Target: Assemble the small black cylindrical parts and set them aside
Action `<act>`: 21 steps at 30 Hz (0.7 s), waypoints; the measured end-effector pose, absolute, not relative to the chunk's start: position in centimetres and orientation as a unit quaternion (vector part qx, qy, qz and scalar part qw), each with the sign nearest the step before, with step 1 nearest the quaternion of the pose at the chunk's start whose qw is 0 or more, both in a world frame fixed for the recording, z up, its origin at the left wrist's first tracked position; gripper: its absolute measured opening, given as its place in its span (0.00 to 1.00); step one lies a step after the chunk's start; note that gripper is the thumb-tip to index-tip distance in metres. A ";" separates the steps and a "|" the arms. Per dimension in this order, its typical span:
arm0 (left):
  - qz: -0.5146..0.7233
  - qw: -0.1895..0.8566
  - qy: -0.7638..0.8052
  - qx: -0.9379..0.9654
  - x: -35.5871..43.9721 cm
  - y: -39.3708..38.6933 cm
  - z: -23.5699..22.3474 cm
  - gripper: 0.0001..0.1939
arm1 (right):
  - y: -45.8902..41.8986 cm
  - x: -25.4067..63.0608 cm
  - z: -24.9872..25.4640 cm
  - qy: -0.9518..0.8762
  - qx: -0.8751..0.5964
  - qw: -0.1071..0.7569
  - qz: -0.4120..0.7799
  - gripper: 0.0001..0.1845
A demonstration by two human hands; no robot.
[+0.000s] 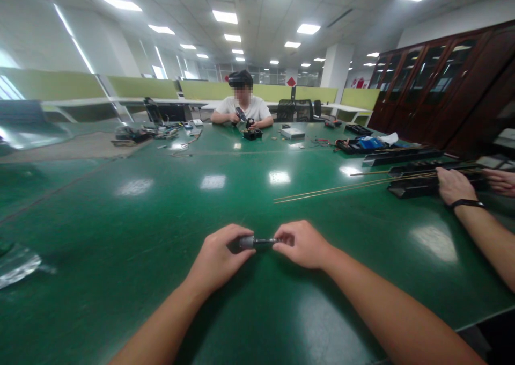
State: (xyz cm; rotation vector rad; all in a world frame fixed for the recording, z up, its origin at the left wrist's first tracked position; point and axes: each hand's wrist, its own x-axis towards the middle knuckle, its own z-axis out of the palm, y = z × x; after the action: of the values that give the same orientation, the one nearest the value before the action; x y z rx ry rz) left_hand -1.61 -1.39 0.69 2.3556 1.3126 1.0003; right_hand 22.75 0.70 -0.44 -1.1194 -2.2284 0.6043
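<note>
Two hands grip one small tool [247, 242]; fingertips partly hidden.

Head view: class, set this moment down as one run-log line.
left hand: holding thick grey end of small rod-like part | right hand: pinching its thin end | beyond: thin rods over green table

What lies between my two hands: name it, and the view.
A slim tool with a grey end bridges left hand and right hand, as the head view shows.
</note>
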 end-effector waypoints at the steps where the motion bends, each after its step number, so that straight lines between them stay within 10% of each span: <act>1: 0.347 0.128 0.455 0.810 -1.8 -1.3 0.8 0.11 | 0.7 22.8 -0.4 -0.832 -0.418 0.287 0.227 0.06; 8: 0.418 0.052 0.546 0.725 -3.6 -0.3 1.7 0.20 | 1.2 22.9 -1.0 -0.823 -0.410 0.294 0.259 0.07; 17: 0.559 0.313 0.595 0.485 -5.8 -0.5 4.0 0.26 | 2.0 22.9 -1.4 -0.813 -0.415 0.304 0.272 0.09; 21: 0.493 0.159 0.702 0.488 -8.6 -4.8 5.6 0.15 | 1.8 22.7 -1.2 -0.819 -0.405 0.306 0.267 0.09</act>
State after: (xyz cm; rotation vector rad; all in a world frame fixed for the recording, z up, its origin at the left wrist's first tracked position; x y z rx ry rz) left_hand -8.59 -4.77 5.61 1.3943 2.0074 1.4093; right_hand 22.67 1.84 -1.25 -1.0704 -2.1678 0.7059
